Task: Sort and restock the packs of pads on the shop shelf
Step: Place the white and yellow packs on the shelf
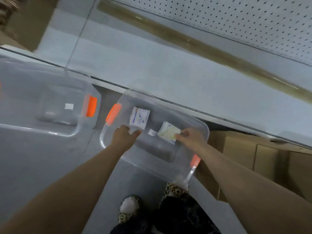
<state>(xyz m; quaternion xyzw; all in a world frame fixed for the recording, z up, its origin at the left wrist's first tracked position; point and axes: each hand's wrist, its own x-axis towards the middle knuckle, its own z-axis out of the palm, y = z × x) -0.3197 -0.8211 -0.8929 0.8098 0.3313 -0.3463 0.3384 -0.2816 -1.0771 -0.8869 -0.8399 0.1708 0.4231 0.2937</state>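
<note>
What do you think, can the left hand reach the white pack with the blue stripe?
Probably yes. The left hand is open over the clear bin, close beside the blue-striped pack, with nothing lying between them. The right hand holds the other pack.

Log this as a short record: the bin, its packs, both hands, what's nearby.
bin: clear bin with orange latches, by the shelf
packs: white and blue pack and yellow-green pack, both inside the bin
left hand: open, reaching into the bin beside the white and blue pack
right hand: pinches the yellow-green pack
nearby: second clear bin to the left; cardboard boxes under the shelf
</note>
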